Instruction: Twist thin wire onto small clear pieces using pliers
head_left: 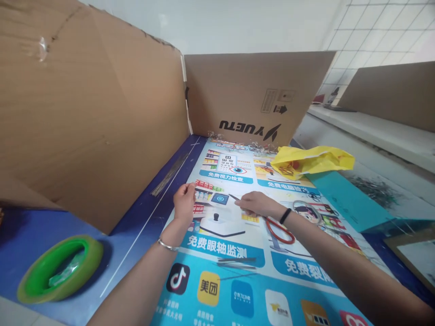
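Evidently a fine handling step is in hand: the right hand (260,203) pinches a slim, dark, straight piece, perhaps metal (234,197), its axis ten-to-four, tip toward ten o'clock. Towards nine, the left hand (184,201) curls (contents I cannot tell). Next probably calls for steadiness.

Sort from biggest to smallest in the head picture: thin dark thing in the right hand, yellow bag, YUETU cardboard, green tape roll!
1. YUETU cardboard
2. green tape roll (nearer than the bag; real sizes unsure)
3. yellow bag
4. thin dark thing (the part outside the right hand)
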A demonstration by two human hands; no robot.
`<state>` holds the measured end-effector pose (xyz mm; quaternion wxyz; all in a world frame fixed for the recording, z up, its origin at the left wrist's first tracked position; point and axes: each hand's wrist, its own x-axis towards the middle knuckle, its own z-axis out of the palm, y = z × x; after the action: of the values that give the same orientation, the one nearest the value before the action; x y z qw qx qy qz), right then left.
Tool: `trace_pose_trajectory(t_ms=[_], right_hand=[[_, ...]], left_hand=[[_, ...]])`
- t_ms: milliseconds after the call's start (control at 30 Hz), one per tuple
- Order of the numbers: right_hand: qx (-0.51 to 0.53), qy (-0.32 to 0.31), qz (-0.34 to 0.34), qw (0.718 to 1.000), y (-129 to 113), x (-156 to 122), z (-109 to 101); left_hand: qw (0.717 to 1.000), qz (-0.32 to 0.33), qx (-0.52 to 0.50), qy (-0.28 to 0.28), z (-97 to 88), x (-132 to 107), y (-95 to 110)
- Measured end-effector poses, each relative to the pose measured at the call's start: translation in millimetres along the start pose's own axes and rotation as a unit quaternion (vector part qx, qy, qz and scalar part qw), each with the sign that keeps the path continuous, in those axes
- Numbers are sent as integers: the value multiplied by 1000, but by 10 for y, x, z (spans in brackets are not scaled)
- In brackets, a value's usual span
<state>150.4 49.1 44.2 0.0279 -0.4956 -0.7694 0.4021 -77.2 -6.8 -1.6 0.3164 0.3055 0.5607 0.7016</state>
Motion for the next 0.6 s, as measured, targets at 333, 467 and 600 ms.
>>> trace_pose_trajectory(t_ms=[333,467,600], right_hand=[[-444,96,-26,890,-464,544,84],[-467,103,-40,877,-468,610,80],[-485,101,-62,867,-445,615,94]], left_hand=[[999,-1,31,9,-15,51,-68],[1000,-4,14,12,-13,55,-72],[1000,-13,9,8,-9,59,-74]])
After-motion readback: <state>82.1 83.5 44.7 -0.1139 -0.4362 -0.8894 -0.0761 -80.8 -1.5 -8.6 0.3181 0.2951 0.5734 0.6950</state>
